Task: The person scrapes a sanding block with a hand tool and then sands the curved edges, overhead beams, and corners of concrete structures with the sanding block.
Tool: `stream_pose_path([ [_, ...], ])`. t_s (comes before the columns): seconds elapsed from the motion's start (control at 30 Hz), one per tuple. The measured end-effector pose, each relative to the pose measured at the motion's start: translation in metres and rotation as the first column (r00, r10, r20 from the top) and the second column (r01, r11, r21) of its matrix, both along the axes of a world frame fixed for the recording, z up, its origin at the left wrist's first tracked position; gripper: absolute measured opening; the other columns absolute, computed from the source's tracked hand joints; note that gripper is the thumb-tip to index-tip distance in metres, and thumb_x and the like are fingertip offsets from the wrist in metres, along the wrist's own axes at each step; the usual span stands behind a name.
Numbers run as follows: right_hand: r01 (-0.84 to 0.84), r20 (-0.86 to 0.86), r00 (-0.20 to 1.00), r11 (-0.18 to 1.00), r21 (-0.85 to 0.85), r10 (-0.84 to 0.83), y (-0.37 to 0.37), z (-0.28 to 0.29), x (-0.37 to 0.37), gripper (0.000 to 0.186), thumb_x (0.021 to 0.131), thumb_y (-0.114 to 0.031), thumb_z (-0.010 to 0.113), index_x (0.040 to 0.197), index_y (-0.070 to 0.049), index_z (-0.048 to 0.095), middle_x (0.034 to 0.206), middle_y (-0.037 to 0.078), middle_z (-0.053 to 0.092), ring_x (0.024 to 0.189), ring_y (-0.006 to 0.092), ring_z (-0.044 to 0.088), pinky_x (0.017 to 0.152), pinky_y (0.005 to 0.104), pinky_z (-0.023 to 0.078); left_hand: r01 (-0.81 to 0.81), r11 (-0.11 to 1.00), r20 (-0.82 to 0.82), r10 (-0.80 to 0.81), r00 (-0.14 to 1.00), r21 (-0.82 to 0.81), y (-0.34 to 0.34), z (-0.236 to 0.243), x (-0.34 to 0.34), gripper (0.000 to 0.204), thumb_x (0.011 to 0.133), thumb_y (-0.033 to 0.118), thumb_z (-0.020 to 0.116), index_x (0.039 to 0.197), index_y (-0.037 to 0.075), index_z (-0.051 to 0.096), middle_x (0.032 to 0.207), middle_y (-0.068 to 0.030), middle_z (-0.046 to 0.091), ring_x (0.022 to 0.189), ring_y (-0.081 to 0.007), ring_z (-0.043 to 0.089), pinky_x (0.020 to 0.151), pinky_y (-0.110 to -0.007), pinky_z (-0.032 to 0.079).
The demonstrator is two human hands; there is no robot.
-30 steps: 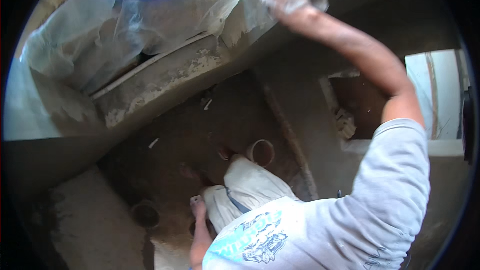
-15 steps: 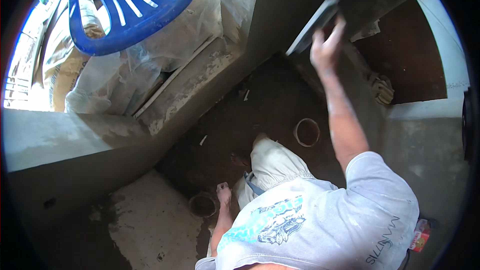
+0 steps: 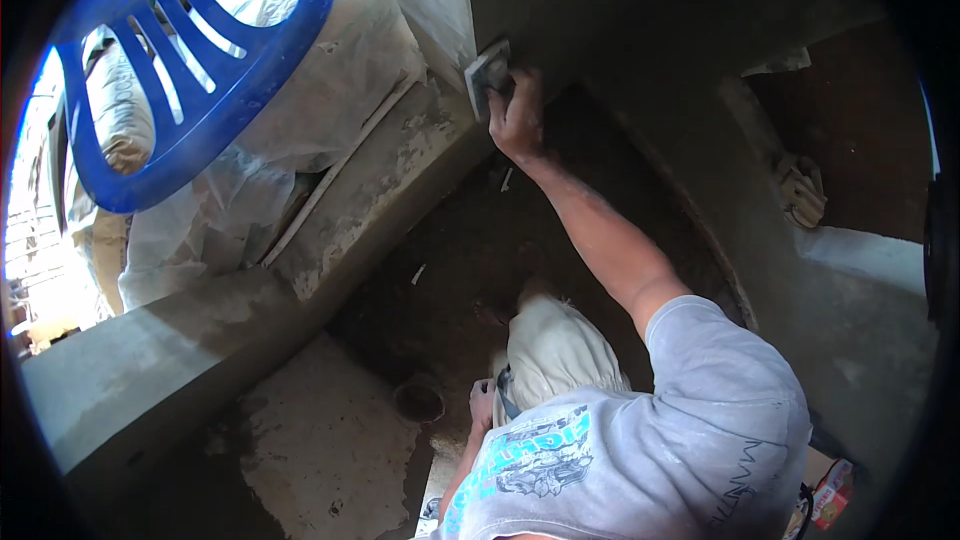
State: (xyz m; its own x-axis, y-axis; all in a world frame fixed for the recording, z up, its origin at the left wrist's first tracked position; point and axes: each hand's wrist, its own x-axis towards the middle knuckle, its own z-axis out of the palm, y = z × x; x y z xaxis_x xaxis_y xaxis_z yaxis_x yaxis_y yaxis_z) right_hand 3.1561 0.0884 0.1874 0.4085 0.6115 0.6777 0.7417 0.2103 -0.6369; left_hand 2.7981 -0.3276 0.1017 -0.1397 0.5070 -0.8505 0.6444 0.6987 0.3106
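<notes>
My right hand (image 3: 522,118) grips a plastering float (image 3: 490,78), a flat pale board held by its back. The float is against the vertical corner edge of the grey plastered wall (image 3: 540,15), just above a low ledge. My right arm reaches forward and to the left. Beside my left thigh, my left hand (image 3: 482,405) hangs low with its fingers curled; whether anything is in it is hidden.
A blue plastic chair (image 3: 200,140) stands at upper left over plastic sheeting (image 3: 340,80). A long thin strip (image 3: 335,175) lies on the rough ledge (image 3: 375,175). On the dark floor is a round container (image 3: 418,400). A crumpled cloth (image 3: 800,190) lies at right.
My right hand has moved left with the float, from the wall at right to the corner edge. My left hand has come closer to my leg. The view has shifted.
</notes>
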Motion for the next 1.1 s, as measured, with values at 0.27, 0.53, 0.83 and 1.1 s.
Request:
stream_pose_path([
  [0.27, 0.365, 0.078, 0.931, 0.911, -0.19, -0.357, 0.02, -0.146, 0.079, 0.047, 0.093, -0.018, 0.059, 0.129, 0.009, 0.043, 0.124, 0.032, 0.048, 0.117, 0.051, 0.045, 0.103, 0.0516, 0.036, -0.015, 0.998, -0.067, 0.011, 0.998, -0.057, -0.018, 0.008, 0.01, 0.043, 0.092, 0.038, 0.06, 0.11, 0.0, 0.067, 0.108, -0.0232, 0.069, 0.105, -0.0336, 0.066, 0.089, -0.039, 0.049],
  [0.53, 0.15, -0.017, 0.989, 0.988, 0.019, -0.15, 0.003, -0.034, -0.011, 0.044, 0.094, -0.019, 0.058, 0.126, 0.007, 0.045, 0.117, 0.03, 0.05, 0.109, 0.0496, 0.049, 0.097, 0.054, 0.038, 0.035, 0.974, -0.2, -0.08, 0.977, -0.223, 0.001, 0.021, 0.014, 0.049, 0.087, 0.045, 0.061, 0.101, -0.002, 0.064, 0.108, -0.0255, 0.068, 0.106, -0.0401, 0.064, 0.089, -0.045, 0.049],
  [0.83, 0.313, -0.147, 0.917, 0.898, -0.308, -0.37, 0.012, -0.117, 0.051, 0.038, 0.094, -0.016, 0.053, 0.123, 0.008, 0.045, 0.114, 0.027, 0.05, 0.109, 0.047, 0.048, 0.098, 0.0514, 0.038, 0.387, 0.917, -0.127, -0.397, 0.909, -0.097, 0.047, 0.05, 0.025, 0.039, 0.092, 0.041, 0.048, 0.102, 0.007, 0.064, 0.11, -0.0241, 0.065, 0.105, -0.0454, 0.06, 0.088, -0.051, 0.048],
  [1.1, 0.12, 0.01, 0.992, 0.984, 0.133, -0.123, 0.013, 0.019, -0.019, 0.036, 0.094, -0.019, 0.055, 0.123, 0.003, 0.051, 0.114, 0.025, 0.053, 0.103, 0.0433, 0.052, 0.091, 0.0529, 0.04, 0.377, 0.926, -0.115, -0.376, 0.92, -0.014, 0.044, 0.048, -0.017, 0.034, 0.093, 0.035, 0.05, 0.094, 0.004, 0.063, 0.101, -0.0254, 0.066, 0.1, -0.0459, 0.06, 0.084, -0.052, 0.047],
])
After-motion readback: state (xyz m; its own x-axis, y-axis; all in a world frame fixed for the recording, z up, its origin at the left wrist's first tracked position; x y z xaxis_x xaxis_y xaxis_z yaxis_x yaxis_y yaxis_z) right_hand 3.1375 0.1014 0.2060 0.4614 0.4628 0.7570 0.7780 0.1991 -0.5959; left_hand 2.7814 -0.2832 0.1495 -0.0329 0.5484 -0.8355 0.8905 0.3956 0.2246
